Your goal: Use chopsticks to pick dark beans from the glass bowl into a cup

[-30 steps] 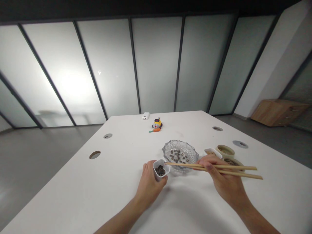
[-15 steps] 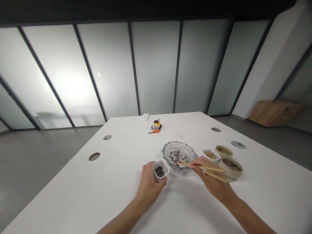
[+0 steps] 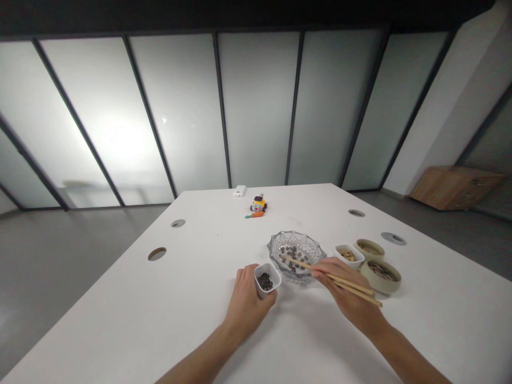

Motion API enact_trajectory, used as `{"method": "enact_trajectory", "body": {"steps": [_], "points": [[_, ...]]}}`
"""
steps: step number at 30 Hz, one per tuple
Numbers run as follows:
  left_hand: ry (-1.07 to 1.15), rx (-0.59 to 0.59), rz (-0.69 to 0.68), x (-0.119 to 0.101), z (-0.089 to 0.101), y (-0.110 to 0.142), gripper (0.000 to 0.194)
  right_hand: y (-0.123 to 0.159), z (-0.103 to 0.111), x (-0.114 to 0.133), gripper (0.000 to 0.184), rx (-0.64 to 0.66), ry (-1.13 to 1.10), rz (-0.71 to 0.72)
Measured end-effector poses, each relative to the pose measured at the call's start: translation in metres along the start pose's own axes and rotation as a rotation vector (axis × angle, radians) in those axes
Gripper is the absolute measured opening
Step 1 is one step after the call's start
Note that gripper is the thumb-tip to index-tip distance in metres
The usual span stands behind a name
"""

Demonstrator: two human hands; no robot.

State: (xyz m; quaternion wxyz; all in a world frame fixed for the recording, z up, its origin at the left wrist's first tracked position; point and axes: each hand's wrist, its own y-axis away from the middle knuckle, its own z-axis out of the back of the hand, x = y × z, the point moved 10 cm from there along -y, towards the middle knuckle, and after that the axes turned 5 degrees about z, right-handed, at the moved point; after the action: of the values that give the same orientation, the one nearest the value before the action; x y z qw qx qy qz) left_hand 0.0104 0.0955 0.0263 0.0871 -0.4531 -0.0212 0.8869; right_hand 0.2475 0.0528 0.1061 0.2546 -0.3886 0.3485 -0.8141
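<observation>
My left hand [image 3: 248, 298] is wrapped round a small white square cup [image 3: 276, 273], tilted a little toward the glass bowl. Dark brown beans [image 3: 264, 281] lie in the bottom of the cup. A pair of wooden chopsticks [image 3: 352, 286] is held in my right hand [image 3: 346, 293], over the near right side of the bowl. Their tips reach among loose dark beans [image 3: 294, 255] in the clear scalloped glass bowl [image 3: 276, 242]. Whether a bean sits between the tips I cannot tell.
Right of the bowl stand a white dish [image 3: 362, 257] of pale brown pieces and two beige round bowls, a far one [image 3: 380, 246] and a nearer one [image 3: 394, 282]. Farther back are a yellow toy car [image 3: 259, 203], an orange toy carrot [image 3: 256, 215] and a white box [image 3: 239, 191].
The chopstick tips have moved left and away from me within the glass bowl, and their back ends have swung slightly toward me. My left hand still holds the cup.
</observation>
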Motion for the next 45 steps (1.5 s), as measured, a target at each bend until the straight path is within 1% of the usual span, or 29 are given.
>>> {"method": "enact_trajectory", "body": {"steps": [3,6,15,20,23,29,33,37,40,43,45], "points": [[-0.004,0.004,-0.004,0.0,-0.001,0.0,0.028,0.002,-0.012,0.003,0.021,0.076,-0.061,-0.003],[-0.001,0.004,-0.007,-0.001,0.0,0.0,0.028,0.001,-0.016,0.006,0.025,0.107,-0.062,0.018],[-0.019,0.015,-0.004,-0.004,0.0,0.001,0.029,0.001,-0.014,0.007,0.024,0.106,-0.002,0.039],[-0.027,0.018,0.006,-0.002,-0.001,0.001,0.03,0.003,-0.01,0.007,0.022,0.064,0.01,0.049],[-0.036,0.018,0.006,-0.002,-0.001,0.0,0.03,0.004,-0.012,0.006,0.021,0.074,0.009,0.052],[-0.053,0.021,-0.005,-0.005,0.0,0.001,0.03,0.005,-0.014,0.002,0.024,0.096,-0.011,0.006],[-0.05,0.022,-0.002,-0.005,0.0,0.001,0.029,0.005,-0.011,0.001,0.025,0.052,-0.008,0.01],[-0.051,0.03,-0.002,-0.004,-0.002,0.001,0.028,0.007,-0.011,0.0,0.02,0.016,-0.016,0.022],[-0.059,0.027,-0.002,-0.005,-0.002,0.002,0.027,0.008,-0.017,0.002,0.021,0.048,-0.067,0.025],[-0.062,0.022,0.003,-0.006,-0.002,0.002,0.027,0.008,-0.024,0.003,0.025,0.093,-0.096,-0.002],[-0.066,0.019,0.004,-0.006,-0.002,0.002,0.026,0.008,-0.025,0.002,0.026,0.101,-0.098,-0.022]]}}
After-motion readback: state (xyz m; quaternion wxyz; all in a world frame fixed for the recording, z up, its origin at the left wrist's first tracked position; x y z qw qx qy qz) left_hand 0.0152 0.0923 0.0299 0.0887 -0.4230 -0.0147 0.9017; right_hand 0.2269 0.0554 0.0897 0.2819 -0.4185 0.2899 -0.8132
